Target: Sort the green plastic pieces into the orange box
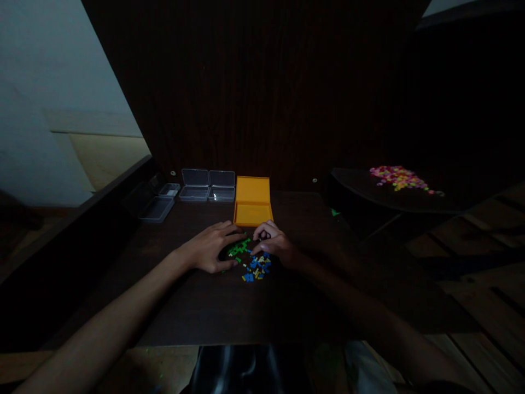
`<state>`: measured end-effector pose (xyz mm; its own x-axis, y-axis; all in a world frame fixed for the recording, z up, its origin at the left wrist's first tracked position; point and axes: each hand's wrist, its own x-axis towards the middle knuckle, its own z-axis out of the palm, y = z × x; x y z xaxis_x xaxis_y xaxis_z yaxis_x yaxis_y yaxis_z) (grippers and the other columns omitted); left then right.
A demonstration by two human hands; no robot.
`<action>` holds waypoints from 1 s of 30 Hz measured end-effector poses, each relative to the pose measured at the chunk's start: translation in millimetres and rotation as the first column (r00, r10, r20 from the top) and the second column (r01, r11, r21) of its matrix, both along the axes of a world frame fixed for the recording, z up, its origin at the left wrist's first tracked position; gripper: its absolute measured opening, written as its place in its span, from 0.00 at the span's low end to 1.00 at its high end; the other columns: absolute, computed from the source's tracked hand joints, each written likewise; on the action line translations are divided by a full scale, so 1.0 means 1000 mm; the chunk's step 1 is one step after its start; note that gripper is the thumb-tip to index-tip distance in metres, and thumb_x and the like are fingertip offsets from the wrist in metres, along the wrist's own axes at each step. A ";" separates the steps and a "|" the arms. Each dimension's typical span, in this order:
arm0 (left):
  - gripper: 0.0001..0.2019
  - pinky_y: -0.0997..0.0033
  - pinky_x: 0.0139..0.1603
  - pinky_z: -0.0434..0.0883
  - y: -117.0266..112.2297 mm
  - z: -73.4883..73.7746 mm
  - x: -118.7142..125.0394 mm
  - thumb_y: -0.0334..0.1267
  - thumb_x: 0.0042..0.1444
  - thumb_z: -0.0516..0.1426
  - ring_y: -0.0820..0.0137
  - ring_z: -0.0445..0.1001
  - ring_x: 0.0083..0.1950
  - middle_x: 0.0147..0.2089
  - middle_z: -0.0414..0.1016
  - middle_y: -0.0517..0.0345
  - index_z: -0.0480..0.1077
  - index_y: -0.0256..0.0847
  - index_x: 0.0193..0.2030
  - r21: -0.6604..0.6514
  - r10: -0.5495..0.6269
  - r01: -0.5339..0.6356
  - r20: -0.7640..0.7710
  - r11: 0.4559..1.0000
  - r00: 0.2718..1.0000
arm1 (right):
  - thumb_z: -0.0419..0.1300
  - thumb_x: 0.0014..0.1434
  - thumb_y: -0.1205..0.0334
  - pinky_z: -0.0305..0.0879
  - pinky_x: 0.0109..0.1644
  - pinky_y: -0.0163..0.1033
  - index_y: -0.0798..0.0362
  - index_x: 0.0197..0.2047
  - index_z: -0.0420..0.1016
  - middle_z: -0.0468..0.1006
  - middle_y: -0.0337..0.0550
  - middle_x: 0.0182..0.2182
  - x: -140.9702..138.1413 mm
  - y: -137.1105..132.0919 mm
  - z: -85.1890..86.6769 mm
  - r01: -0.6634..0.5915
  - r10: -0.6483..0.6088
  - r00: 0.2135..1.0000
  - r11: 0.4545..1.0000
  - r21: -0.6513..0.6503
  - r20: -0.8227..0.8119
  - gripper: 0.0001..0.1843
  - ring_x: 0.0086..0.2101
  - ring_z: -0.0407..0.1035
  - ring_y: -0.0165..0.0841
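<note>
A small heap of tiny plastic pieces, green, blue and yellow, lies on the dark wooden table. My left hand rests flat beside the green pieces, fingers stretched toward them. My right hand sits just right of the heap with its fingers curled in a pinch over the pieces; what they hold is too small to make out. Just beyond both hands an open orange box stands with its lid raised.
Clear plastic cases lie open at the back left, another further left. A pile of pink and yellow pieces sits on a dark raised surface at right. A dark wooden wall stands behind the table.
</note>
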<state>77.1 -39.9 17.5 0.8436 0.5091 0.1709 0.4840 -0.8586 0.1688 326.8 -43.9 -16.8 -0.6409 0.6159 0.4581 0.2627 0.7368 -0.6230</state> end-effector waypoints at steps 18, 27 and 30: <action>0.15 0.57 0.59 0.68 -0.009 0.001 0.009 0.41 0.49 0.63 0.57 0.67 0.55 0.52 0.70 0.48 0.76 0.40 0.45 -0.112 -0.114 0.133 0.166 0.985 0.980 | 0.43 0.69 0.47 0.59 0.46 0.47 0.53 0.36 0.80 0.69 0.46 0.38 -0.001 -0.005 0.003 -0.073 0.070 0.997 0.992 0.104 0.027 0.28 0.41 0.61 0.37; 0.12 0.58 0.57 0.69 -0.008 0.001 0.010 0.39 0.49 0.63 0.58 0.67 0.54 0.51 0.71 0.48 0.76 0.40 0.41 -0.118 -0.119 0.149 0.231 0.982 0.966 | 0.41 0.70 0.47 0.58 0.44 0.46 0.52 0.33 0.77 0.69 0.45 0.35 -0.001 -0.004 0.002 0.018 -0.021 0.999 0.993 0.113 0.027 0.29 0.39 0.60 0.36; 0.11 0.58 0.58 0.68 -0.008 0.000 0.010 0.39 0.49 0.63 0.58 0.67 0.54 0.51 0.70 0.49 0.76 0.40 0.40 -0.124 -0.123 0.154 0.230 0.980 0.965 | 0.41 0.70 0.48 0.58 0.45 0.45 0.52 0.31 0.76 0.69 0.44 0.35 -0.002 -0.004 0.001 0.018 -0.024 0.998 0.994 0.106 0.056 0.29 0.39 0.60 0.36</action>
<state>86.8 -48.4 17.9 0.8570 0.4217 0.2962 0.2991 -0.8751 0.3806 324.9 -48.0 -15.4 -0.6554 0.5797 0.4842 0.3118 0.7915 -0.5256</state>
